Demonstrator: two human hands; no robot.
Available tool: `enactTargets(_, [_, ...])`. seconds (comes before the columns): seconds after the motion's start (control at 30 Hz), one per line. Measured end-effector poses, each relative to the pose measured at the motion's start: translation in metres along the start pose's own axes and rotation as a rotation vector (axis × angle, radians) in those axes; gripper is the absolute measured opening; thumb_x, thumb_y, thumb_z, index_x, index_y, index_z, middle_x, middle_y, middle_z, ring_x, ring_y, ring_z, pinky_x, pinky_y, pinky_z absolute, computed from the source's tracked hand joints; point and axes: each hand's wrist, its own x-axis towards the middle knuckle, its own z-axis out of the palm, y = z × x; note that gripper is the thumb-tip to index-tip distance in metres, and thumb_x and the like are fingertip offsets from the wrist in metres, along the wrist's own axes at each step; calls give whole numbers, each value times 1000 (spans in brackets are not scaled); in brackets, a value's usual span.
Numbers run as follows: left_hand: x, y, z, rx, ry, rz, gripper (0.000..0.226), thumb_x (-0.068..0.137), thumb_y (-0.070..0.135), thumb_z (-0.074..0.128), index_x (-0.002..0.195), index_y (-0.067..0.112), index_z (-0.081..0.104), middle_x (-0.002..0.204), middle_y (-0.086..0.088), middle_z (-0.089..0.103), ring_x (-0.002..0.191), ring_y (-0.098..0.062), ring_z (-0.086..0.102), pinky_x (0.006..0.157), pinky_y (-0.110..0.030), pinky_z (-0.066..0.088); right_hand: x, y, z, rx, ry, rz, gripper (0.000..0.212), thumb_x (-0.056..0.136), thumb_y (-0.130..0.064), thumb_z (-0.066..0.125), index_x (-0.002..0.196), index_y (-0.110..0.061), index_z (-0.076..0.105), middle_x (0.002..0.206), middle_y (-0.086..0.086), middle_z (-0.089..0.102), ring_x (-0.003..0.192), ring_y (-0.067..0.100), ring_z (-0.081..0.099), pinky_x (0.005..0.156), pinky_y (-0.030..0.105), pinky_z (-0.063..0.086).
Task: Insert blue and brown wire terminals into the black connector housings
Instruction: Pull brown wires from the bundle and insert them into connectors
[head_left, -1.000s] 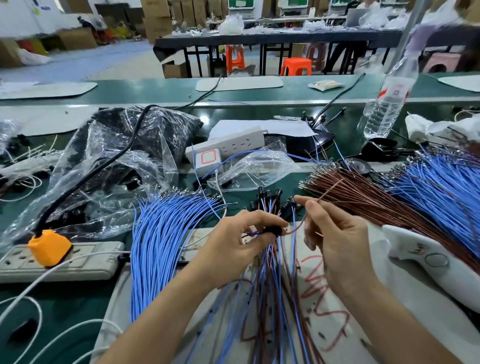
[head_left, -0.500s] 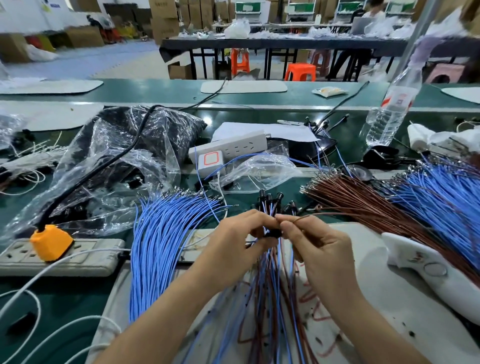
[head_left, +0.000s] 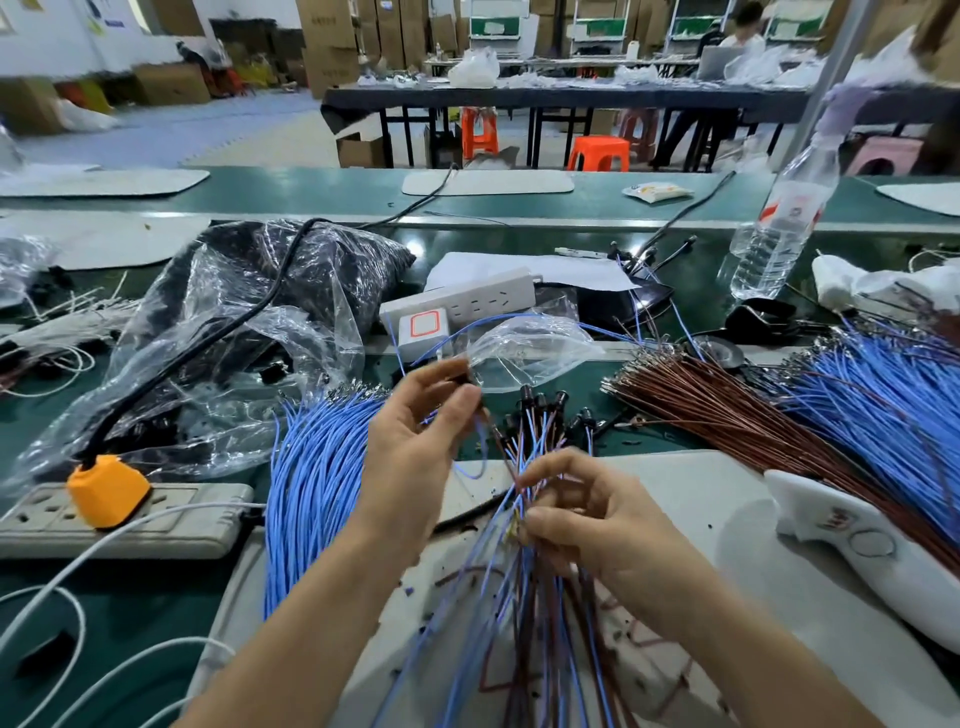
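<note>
My left hand (head_left: 415, 436) is raised above the bench and pinches a small black connector housing (head_left: 464, 378) with a blue and a brown wire trailing down from it. Lower and to the right, my right hand (head_left: 592, 514) grips the bundle of finished wires (head_left: 524, 613), whose black housings (head_left: 545, 405) stick up behind my fingers. Loose blue wires (head_left: 317, 478) lie in a sheaf to the left. Brown wires (head_left: 727, 410) and more blue wires (head_left: 883, 395) fan out on the right.
A clear bag of black parts (head_left: 249, 332) lies at left, with a power strip and orange plug (head_left: 106, 488) in front. Another white power strip (head_left: 467, 301), a water bottle (head_left: 779, 228) and a white handheld tool (head_left: 872, 551) stand around the grey mat (head_left: 691, 493).
My left hand has lifted the housing up and away from the bundle. My right hand has dropped from the housing down onto the bundle of wires. The camera has tilted slightly down.
</note>
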Motion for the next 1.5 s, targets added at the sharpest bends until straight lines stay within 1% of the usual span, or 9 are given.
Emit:
enactTargets(0.2, [11, 9, -5, -501, 200, -165, 26, 72, 4, 58, 98, 1, 64, 84, -9, 67, 72, -13, 64, 58, -15, 53, -4, -12, -12, -47, -262, 260, 23, 72, -1, 65, 93, -10, 65, 61, 11, 60, 37, 9, 44, 35, 15, 34])
enactTargets(0.4, [18, 10, -15, -574, 383, -185, 15, 94, 1, 48, 98, 2, 63, 86, -9, 61, 74, -14, 59, 59, -17, 54, -5, -15, -20, -262, -443, 442, 11, 75, -9, 68, 79, -19, 71, 70, 7, 70, 38, 6, 51, 35, 13, 35])
enactTargets(0.57, [-3, -1, 3, -108, -6, 14, 13, 81, 7, 64, 87, 16, 71, 80, -1, 69, 72, -11, 64, 70, -19, 53, -1, -16, -25, -263, -111, 267, 20, 63, -27, 76, 78, -14, 73, 78, 11, 73, 44, 10, 53, 41, 17, 38])
enactTargets(0.7, [-16, -10, 12, 173, -253, 81, 19, 82, 15, 62, 93, 26, 73, 84, 3, 70, 78, -11, 65, 78, -23, 52, 0, -16, -17, -206, -18, -6, 16, 73, -17, 70, 81, -3, 67, 58, 0, 64, 41, 11, 47, 39, 16, 34])
enactTargets(0.77, [-15, -7, 12, 108, -202, 82, 19, 81, 19, 67, 99, 25, 72, 85, 3, 69, 79, -12, 66, 78, -24, 52, 0, -15, -17, -233, -2, -29, 6, 80, -6, 69, 76, -4, 65, 56, 0, 62, 41, 9, 46, 39, 15, 33])
enactTargets(0.9, [-1, 1, -1, -105, 165, 181, 35, 82, 13, 58, 117, 14, 60, 87, 9, 71, 82, -6, 66, 80, -18, 50, 4, -7, -24, -563, 45, 0, 21, 83, -3, 70, 68, -15, 63, 54, -4, 59, 42, 6, 46, 44, 15, 35])
enactTargets(1.0, [3, 8, -6, 9, 305, 327, 24, 90, 5, 54, 111, 16, 61, 91, 10, 69, 84, -8, 65, 85, -20, 49, 9, 1, -32, -724, 204, -5, 21, 83, -9, 71, 66, -16, 62, 50, -8, 58, 42, 2, 49, 49, 17, 39])
enactTargets(1.17, [-15, 2, 8, 277, 77, 503, 18, 88, 10, 58, 103, 19, 61, 92, 7, 68, 86, -8, 64, 82, -17, 48, 11, 5, -35, -669, 308, -30, 15, 87, -6, 66, 76, -16, 64, 55, -5, 62, 41, 9, 53, 43, 16, 40])
enactTargets(1.5, [-11, -3, 6, 193, -3, 356, 18, 83, 13, 59, 100, 20, 62, 93, 2, 71, 88, -13, 67, 81, -19, 51, 10, 5, -33, -425, 275, -89, 23, 88, 3, 61, 88, -20, 68, 65, 11, 60, 43, 17, 52, 39, 18, 37])
